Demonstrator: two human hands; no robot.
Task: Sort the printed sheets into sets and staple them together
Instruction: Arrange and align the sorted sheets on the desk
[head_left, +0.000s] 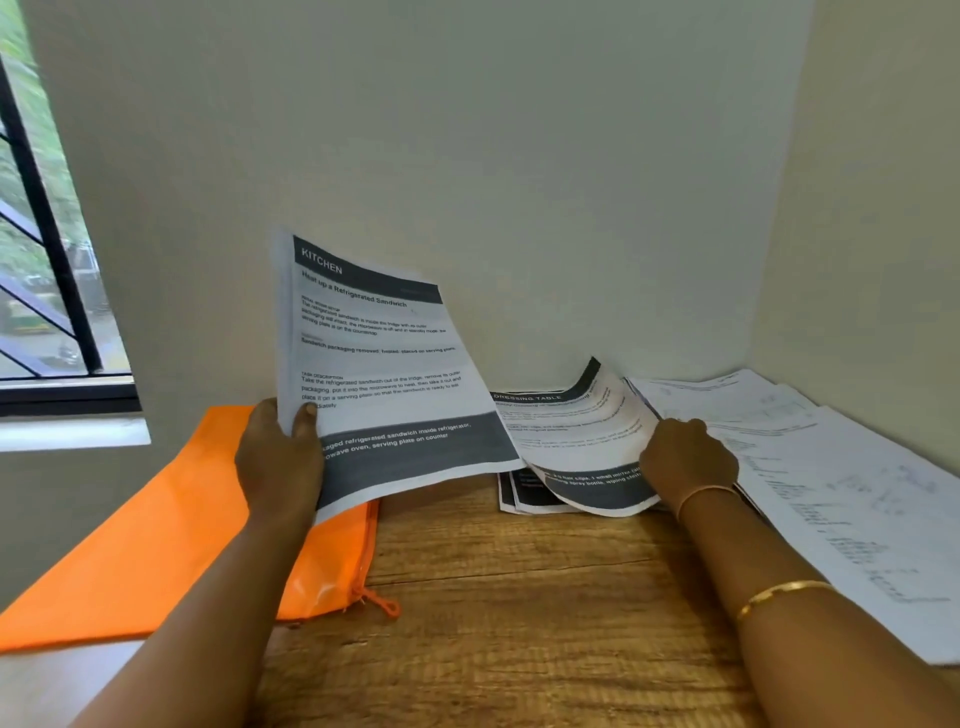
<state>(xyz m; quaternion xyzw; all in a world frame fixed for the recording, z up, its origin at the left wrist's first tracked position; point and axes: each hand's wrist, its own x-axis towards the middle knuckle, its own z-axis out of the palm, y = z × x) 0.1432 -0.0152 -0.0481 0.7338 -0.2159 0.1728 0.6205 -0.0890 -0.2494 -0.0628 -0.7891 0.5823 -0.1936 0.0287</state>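
The left hand (280, 457) held the KITCHEN sheet (384, 364) tilted upright just above the orange pouch's (156, 545) far right edge, thumb pressed on the printed face and fingers curled behind the page's lower left edge. To the right of the pouch, the right hand (685, 457) gripped the DRESSING TABLE sheet (571, 431) by its right edge, fingers curled out of sight, the page bowed up off a small stack (519, 496) on the wooden counter (519, 597). Farther right of the pouch, faintly printed white sheets (831, 493) lay spread flat.
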